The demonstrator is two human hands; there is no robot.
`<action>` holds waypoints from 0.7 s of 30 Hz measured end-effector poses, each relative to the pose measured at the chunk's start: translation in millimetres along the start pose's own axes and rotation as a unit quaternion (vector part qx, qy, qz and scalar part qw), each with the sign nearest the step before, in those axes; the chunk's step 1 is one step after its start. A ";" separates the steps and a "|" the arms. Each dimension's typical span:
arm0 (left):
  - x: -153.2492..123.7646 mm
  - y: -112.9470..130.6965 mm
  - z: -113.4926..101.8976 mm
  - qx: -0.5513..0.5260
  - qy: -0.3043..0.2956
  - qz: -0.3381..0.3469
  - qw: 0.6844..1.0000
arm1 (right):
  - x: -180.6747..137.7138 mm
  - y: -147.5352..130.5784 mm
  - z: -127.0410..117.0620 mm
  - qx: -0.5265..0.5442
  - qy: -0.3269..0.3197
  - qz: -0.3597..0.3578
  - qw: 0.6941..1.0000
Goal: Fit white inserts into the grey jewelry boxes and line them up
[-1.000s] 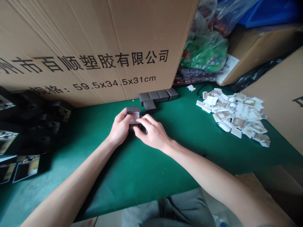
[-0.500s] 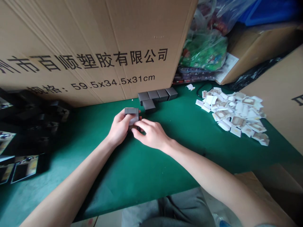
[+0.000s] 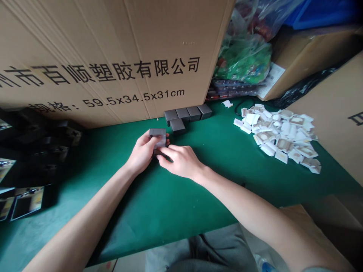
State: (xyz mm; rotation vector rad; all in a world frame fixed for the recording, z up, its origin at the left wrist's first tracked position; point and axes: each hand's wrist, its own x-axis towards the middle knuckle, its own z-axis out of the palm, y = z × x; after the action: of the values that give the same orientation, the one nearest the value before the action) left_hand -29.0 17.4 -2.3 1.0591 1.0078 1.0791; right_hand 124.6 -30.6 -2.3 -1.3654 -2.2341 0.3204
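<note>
A small dark grey box (image 3: 157, 133) with its lid up stands on the green table (image 3: 159, 204) in front of me. My left hand (image 3: 141, 153) wraps round its left side, fingers closed on it. From the right, my right hand (image 3: 180, 160) meets the box, its fingertips pinched at the box's front opening; whatever they press is hidden. Just behind, several shut grey boxes (image 3: 187, 114) stand in a row against a large cardboard carton (image 3: 113, 56).
A heap of small white and tan card pieces (image 3: 279, 138) lies at the right. Dark flat packs (image 3: 25, 166) are piled at the left edge. Plastic bags (image 3: 244, 60) and more cartons (image 3: 337, 113) stand at the back right.
Both hands stay on the small box. My right fingers have slid slightly down and left along its front; the lid stays up.
</note>
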 end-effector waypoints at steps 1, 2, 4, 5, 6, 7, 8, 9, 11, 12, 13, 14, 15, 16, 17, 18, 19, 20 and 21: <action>0.3 -0.5 -0.4 0.003 0.000 0.001 1.000 | 0.2 0.5 0.1 0.002 -0.001 -0.002 1.000; 0.6 -1.0 -0.7 0.006 0.000 0.001 1.000 | 0.4 1.1 0.2 0.004 -0.002 -0.005 1.000; 0.8 -1.4 -1.0 0.013 -0.001 0.001 1.000 | 0.7 2.0 0.1 0.010 -0.007 -0.010 1.000; 0.7 -1.2 -1.0 0.016 -0.003 0.001 1.000 | 0.8 2.3 0.1 0.012 -0.011 -0.011 1.000; 0.6 -0.9 -0.9 0.019 -0.004 0.001 1.000 | 0.9 2.6 0.0 0.015 -0.013 -0.012 1.000; 0.3 -0.4 -0.8 0.021 -0.006 0.001 1.000 | 0.9 3.0 0.0 0.017 -0.015 -0.012 1.000; 0.1 0.2 -0.5 0.023 -0.007 0.000 1.000 | 0.8 3.4 0.0 0.020 -0.017 -0.014 1.000; -0.2 1.0 -0.2 0.025 -0.008 0.000 1.000 | 0.7 3.8 0.2 0.023 -0.017 -0.017 0.999; -0.7 2.3 0.5 0.029 -0.012 -0.003 1.000 | 0.5 4.9 0.9 0.026 -0.019 -0.026 0.999; -0.8 2.7 0.7 0.029 -0.013 -0.004 0.999 | 0.5 5.4 1.3 0.025 -0.020 -0.029 0.999; -0.8 2.8 0.9 0.028 -0.013 -0.004 1.000 | 0.4 5.7 1.7 0.023 -0.020 -0.032 0.999; -0.8 2.8 1.0 0.026 -0.013 -0.003 1.000 | 0.3 5.9 2.0 0.021 -0.019 -0.033 0.999; -0.7 2.5 1.0 0.025 -0.011 -0.002 1.000 | 0.3 6.0 2.3 0.018 -0.016 -0.033 0.999; -0.6 2.1 1.0 0.024 -0.007 0.000 1.000 | 0.4 5.9 2.4 0.016 -0.012 -0.030 0.999; -0.4 1.5 1.1 0.022 -0.003 0.002 1.000 | 0.5 5.7 2.4 0.014 -0.007 -0.024 1.000; -0.3 1.0 1.1 0.021 0.002 0.004 1.000 | 0.6 5.5 2.4 0.011 -0.003 -0.017 1.000; -0.3 0.5 1.2 0.020 0.006 0.006 1.000 | 0.7 5.3 2.2 0.009 0.000 -0.009 1.000; -0.2 0.1 1.3 0.020 0.010 0.008 1.000 | 0.8 5.2 2.1 0.005 0.001 -0.002 1.000; -0.2 -0.2 1.4 0.020 0.012 0.010 1.000 | 0.9 5.2 2.1 0.001 0.001 0.004 1.000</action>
State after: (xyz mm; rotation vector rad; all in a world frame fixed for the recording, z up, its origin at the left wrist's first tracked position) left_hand -27.6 16.9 -2.3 1.0926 1.0438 1.0929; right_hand 127.1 -27.2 -6.1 -1.3728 -2.2263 0.3239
